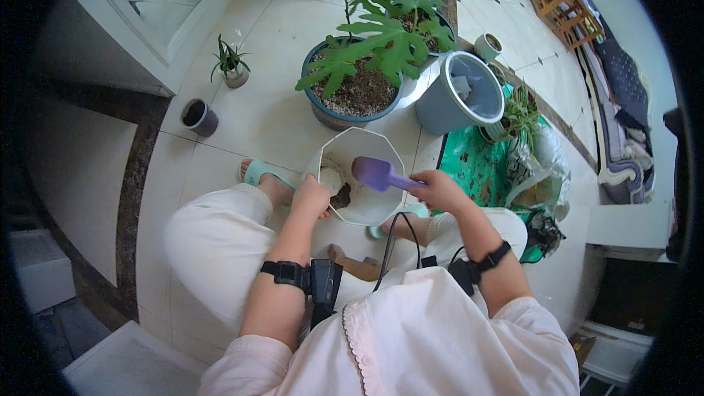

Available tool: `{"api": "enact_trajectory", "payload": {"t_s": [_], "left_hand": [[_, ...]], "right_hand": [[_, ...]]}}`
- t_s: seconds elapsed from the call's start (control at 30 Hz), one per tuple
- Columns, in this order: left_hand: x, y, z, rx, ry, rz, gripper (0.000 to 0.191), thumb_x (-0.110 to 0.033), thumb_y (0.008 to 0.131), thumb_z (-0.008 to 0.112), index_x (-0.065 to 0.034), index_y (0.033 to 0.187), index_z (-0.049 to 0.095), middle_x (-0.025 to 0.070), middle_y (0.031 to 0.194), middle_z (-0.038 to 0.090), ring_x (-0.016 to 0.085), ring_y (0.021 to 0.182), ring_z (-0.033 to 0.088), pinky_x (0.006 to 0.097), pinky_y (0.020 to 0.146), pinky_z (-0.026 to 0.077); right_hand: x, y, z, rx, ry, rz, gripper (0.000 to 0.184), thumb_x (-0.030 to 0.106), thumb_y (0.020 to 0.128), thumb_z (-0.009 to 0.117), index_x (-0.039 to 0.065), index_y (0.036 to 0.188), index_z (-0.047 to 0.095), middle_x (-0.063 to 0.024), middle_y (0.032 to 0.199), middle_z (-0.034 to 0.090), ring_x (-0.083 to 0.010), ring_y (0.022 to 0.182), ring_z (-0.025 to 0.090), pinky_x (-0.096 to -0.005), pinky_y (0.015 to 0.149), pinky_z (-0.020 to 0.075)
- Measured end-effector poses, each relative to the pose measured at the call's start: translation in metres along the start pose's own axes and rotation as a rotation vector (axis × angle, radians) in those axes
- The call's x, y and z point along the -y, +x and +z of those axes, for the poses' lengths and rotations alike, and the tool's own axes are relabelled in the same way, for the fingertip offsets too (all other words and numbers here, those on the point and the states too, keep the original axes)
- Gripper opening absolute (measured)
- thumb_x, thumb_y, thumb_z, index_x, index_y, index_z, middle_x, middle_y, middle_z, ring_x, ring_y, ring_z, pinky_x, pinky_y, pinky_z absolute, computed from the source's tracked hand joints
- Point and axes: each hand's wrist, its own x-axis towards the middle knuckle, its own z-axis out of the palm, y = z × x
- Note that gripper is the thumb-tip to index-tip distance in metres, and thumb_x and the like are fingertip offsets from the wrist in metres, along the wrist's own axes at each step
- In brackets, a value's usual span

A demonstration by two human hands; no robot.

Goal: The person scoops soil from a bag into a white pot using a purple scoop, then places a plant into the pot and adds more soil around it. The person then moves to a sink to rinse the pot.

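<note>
My left hand (312, 198) grips the left rim of a white many-sided plastic pot (379, 146) that stands between my feet. Inside the pot, a clump of dark soil (341, 196) lies at the bottom beside a pale round patch. My right hand (439, 191) holds the handle of a purple plastic hand scoop (375, 174). The scoop's blade is over the pot's opening, with brown soil smeared at its tip. Part of the left hand's fingers is hidden by the pot wall.
Ahead is a large blue pot (352, 115) with a broad-leaved plant (379, 38). A grey-blue bucket (448, 99) stands right of it. Green plastic sheeting (467, 170) and a spider plant (520, 113) lie farther right. A small dark pot (201, 117) and a potted succulent (234, 69) stand left.
</note>
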Motion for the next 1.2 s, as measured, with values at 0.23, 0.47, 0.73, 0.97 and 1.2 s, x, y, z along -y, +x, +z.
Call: {"api": "enact_trajectory", "payload": {"t_s": [0.23,0.47,0.73,0.97,1.2], "left_hand": [[0.006,-0.039,-0.012,-0.124,-0.009,0.176,0.037,-0.009,0.077,0.044,0.0055,0.111,0.044,0.024,0.072,0.06,0.029,0.054,0.062,0.0385,0.05,0.05],[0.01,-0.064,-0.041,-0.36,0.098,0.254,0.054,-0.011,0.076,0.043,-0.0061,0.13,0.038,0.0259,0.102,0.058,0.039,0.093,0.057,0.0449,0.083,0.043],[0.02,-0.124,-0.094,-0.729,0.201,0.209,0.058,-0.009,0.077,0.038,-0.0098,0.135,0.034,0.0244,0.104,0.058,0.039,0.095,0.056,0.0433,0.083,0.043],[0.003,-0.189,-0.131,-1.053,0.099,0.397,0.057,-0.01,0.078,0.037,-0.0096,0.135,0.034,0.026,0.102,0.059,0.039,0.091,0.058,0.0434,0.078,0.044],[-0.031,-0.191,-0.128,-1.265,0.128,0.692,0.056,-0.01,0.078,0.041,-0.0078,0.134,0.036,0.0249,0.1,0.06,0.039,0.087,0.059,0.0432,0.074,0.046]], "right_hand": [[0.034,0.058,0.097,-0.34,-0.336,-0.204,0.017,0.015,0.074,0.055,0.001,0.078,0.062,-0.0208,0.081,0.063,-0.037,0.079,0.061,-0.0435,0.071,0.0488],[0.073,0.023,0.119,-0.131,-0.549,-0.492,0.02,0.015,0.077,0.053,0.005,0.094,0.058,-0.0165,0.077,0.062,-0.0355,0.075,0.06,-0.0458,0.065,0.0472],[0.097,-0.015,0.076,-0.247,-0.283,-0.545,0.017,0.014,0.079,0.053,0.006,0.093,0.057,-0.0175,0.083,0.062,-0.0353,0.08,0.06,-0.0452,0.069,0.0465],[0.158,-0.016,0.086,-0.428,-0.256,-0.741,0.028,0.014,0.08,0.053,0.006,0.107,0.052,-0.0167,0.078,0.06,-0.0356,0.074,0.059,-0.0443,0.066,0.0473],[0.213,0.019,0.081,-0.555,-0.377,-0.783,0.028,0.013,0.08,0.05,0.006,0.106,0.052,-0.018,0.077,0.06,-0.0365,0.069,0.059,-0.0456,0.059,0.0475]]}}
